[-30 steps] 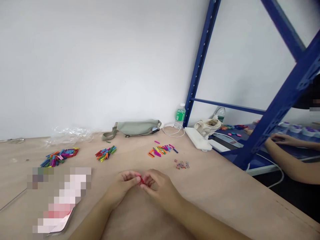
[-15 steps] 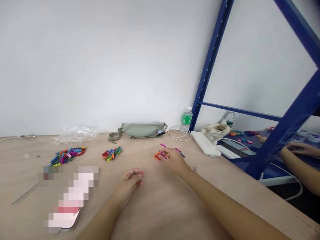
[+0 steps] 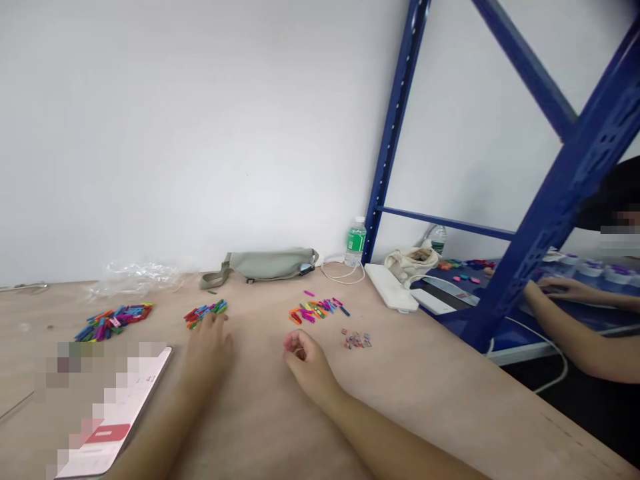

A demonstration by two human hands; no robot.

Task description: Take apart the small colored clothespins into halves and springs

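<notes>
Left hand (image 3: 207, 350) palm down, fingers slightly spread, fingertips (image 3: 213, 321) touching the near edge of a small heap of mini wooden clothespins (image 3: 205, 313) in red, green, blue and orange; no pinch on any of them. Right hand (image 3: 305, 363) loosely curled, fingertips drawn together, with a red-pink speck (image 3: 289, 342) at the fingertips, too small to tell as a held piece or a nail.

Underneath, a plywood tabletop (image 3: 440, 393). At 1 o'clock from the hands, just past the right hand, a loose scatter of colored clothespins (image 3: 317, 310); at 2 o'clock, a tiny cluster of multicolored bits (image 3: 356, 339). At 9 o'clock, a larger clothespin heap (image 3: 114, 321); at 8 o'clock, a phone (image 3: 115, 413) lying flat, its screen blurred. At 10 o'clock, crumpled clear plastic (image 3: 135, 277). At 12 o'clock against the wall, a sage-green waist bag (image 3: 263, 265). At 1 o'clock, farther back, a water bottle (image 3: 355, 241) with a white cable (image 3: 340, 270) looped at its base. At 2 o'clock, a white rectangular block (image 3: 390, 287) and a cream cloth bag (image 3: 413, 262). At 3 o'clock, beyond a blue steel shelf frame (image 3: 550, 180), a co-worker's hand (image 3: 565, 289), fingers extended on a dark blue shelf.
</notes>
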